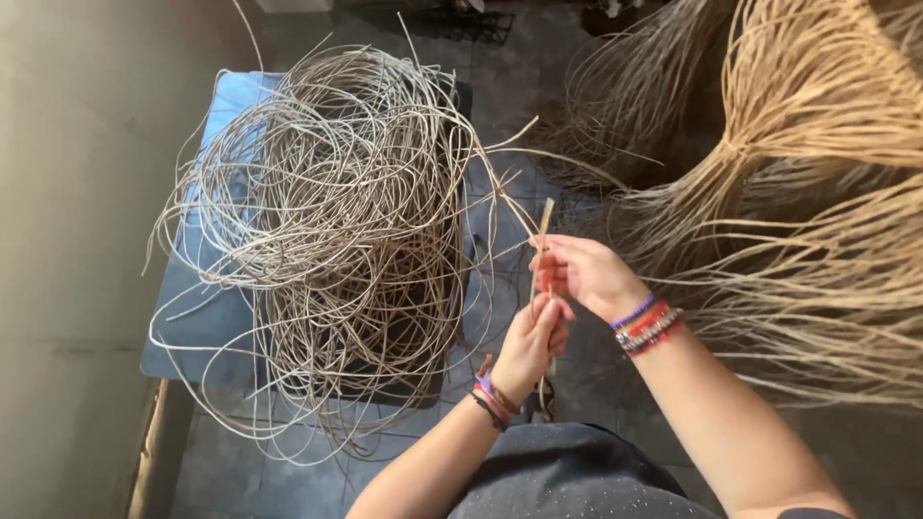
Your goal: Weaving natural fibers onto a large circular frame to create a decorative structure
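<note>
A thin pale rattan strand (pixel 544 223) stands nearly upright in front of me. My right hand (pixel 582 272) pinches it near the upper part, fingers closed around it. My left hand (pixel 531 344) grips the same strand lower down, just below the right hand. Both wrists wear coloured bead and thread bracelets. To the left lies a big tangled pile of loose rattan strands (pixel 332 231), spread over a blue mat (pixel 187 327) on the floor.
Bundles of longer tan fibre (pixel 817 183) fan out on the right, tied at a knot near the top. A dark tiled floor (pixel 240 481) lies under everything. A plain wall (pixel 67 240) runs along the left. My dark-clothed lap fills the bottom centre.
</note>
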